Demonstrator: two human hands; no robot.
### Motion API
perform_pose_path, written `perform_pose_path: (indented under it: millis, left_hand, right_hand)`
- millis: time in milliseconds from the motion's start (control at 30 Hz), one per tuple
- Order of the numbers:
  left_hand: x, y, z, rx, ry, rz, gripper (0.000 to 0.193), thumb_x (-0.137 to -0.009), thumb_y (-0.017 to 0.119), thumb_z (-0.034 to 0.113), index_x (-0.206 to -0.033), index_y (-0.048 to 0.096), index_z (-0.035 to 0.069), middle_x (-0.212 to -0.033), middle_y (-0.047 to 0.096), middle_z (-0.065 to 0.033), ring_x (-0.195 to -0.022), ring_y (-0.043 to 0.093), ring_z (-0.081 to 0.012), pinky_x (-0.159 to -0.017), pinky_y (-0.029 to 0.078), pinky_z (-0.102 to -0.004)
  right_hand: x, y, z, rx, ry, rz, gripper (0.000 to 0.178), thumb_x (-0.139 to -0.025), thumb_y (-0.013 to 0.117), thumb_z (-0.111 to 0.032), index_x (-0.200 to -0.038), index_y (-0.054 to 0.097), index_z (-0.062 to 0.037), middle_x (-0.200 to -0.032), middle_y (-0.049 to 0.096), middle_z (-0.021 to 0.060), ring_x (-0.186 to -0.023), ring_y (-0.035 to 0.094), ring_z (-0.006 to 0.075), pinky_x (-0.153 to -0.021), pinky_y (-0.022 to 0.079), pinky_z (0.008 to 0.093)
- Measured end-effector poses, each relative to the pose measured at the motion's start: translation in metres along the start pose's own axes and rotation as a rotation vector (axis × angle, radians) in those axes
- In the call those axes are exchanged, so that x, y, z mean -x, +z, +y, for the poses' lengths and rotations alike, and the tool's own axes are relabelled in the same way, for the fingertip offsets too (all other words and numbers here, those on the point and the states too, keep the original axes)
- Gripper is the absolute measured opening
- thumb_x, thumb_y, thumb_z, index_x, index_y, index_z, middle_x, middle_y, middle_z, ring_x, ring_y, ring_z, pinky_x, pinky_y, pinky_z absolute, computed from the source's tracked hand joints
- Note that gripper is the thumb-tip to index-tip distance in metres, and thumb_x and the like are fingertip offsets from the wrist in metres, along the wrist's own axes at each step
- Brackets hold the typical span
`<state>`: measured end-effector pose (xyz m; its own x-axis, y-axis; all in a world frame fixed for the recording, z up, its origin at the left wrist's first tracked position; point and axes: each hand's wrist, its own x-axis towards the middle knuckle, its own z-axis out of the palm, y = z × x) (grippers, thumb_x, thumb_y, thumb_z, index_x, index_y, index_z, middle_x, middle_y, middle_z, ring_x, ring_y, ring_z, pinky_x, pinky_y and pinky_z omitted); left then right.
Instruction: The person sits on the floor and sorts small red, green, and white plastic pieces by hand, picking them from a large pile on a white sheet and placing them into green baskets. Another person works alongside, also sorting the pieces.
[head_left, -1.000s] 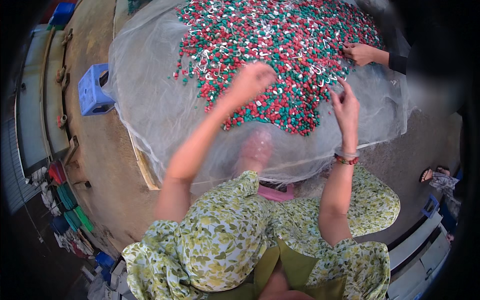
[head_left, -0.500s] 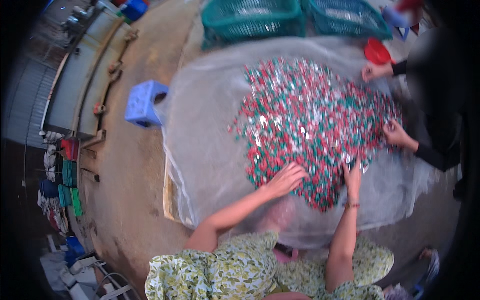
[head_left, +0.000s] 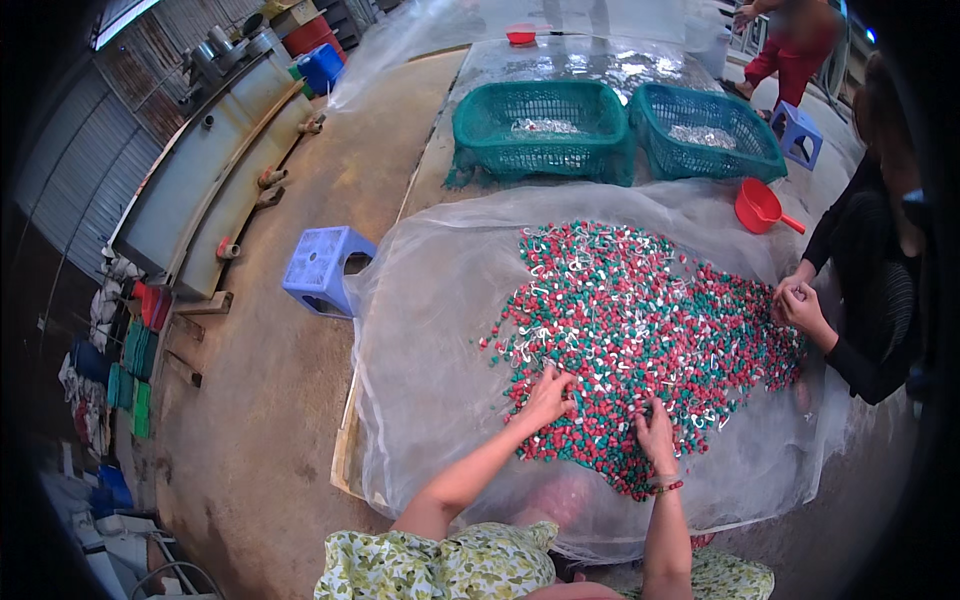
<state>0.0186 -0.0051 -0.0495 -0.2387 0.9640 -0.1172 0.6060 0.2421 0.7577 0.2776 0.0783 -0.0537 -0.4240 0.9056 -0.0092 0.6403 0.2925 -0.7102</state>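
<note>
A wide heap of small red, green and white pieces (head_left: 620, 330) lies on a sheet of pale, see-through mesh (head_left: 440, 300). Thin white curled bits show among them. My left hand (head_left: 546, 398) rests at the near left of the heap, its fingers bent and apart over the pieces, with nothing visible in them. To its right, my right hand (head_left: 657, 438) is at the heap's near edge. Its fingers curl around something small and dark at the tips, too small to name. A beaded bracelet (head_left: 666, 487) circles my right wrist.
A co-worker in black sleeves (head_left: 850, 345) sits at the right, hands together by the heap. Two green baskets (head_left: 540, 150) with whitish contents stand beyond the mesh. A red dipper (head_left: 757, 205) lies at the far right. A blue stool (head_left: 325, 265) is on the left.
The view has tilted up, so the scene sits lower. My right hand has moved left, closer to my left hand. The co-worker's hands, apart before, are now together.
</note>
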Motion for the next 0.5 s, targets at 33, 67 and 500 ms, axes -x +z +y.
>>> perform_pose_path:
  millis: [33, 67, 500]
  left_hand:
    - [0.002, 0.004, -0.004, -0.031, 0.033, 0.018, 0.044, -0.071, 0.078, 0.014, -0.11, 0.057, 0.013, -0.108, 0.046, -0.0172, -0.092, 0.057, -0.0368, -0.082, 0.05, -0.0467]
    - [0.0, 0.007, 0.002, -0.046, 0.057, 0.017, 0.042, -0.072, 0.078, 0.014, -0.108, 0.057, 0.013, -0.109, 0.045, -0.0178, -0.094, 0.057, -0.0372, -0.082, 0.05, -0.0468]
    - [-0.011, -0.017, 0.07, 0.652, 0.102, -0.176, 0.036, -0.083, 0.068, 0.011, -0.117, 0.059, 0.003, -0.111, 0.059, -0.0055, -0.109, 0.056, -0.0153, -0.094, 0.046, -0.0334]
  right_hand:
    - [-0.006, -0.008, -0.038, -0.072, 0.16, -0.171, 0.03, -0.086, 0.062, -0.013, -0.112, 0.052, -0.0031, -0.095, 0.062, 0.0209, -0.084, 0.063, 0.036, -0.075, 0.049, 0.0438]
    - [-0.004, 0.0, -0.04, -0.085, 0.076, -0.126, 0.029, -0.087, 0.063, -0.015, -0.112, 0.053, -0.005, -0.092, 0.063, 0.0191, -0.079, 0.064, 0.0322, -0.071, 0.05, 0.0418]
    - [-0.014, -0.001, -0.085, -0.802, 0.211, -0.149, 0.027, -0.09, 0.059, -0.011, -0.117, 0.061, -0.008, -0.072, 0.052, -0.0077, -0.06, 0.044, 0.0014, -0.051, 0.033, 0.0179]
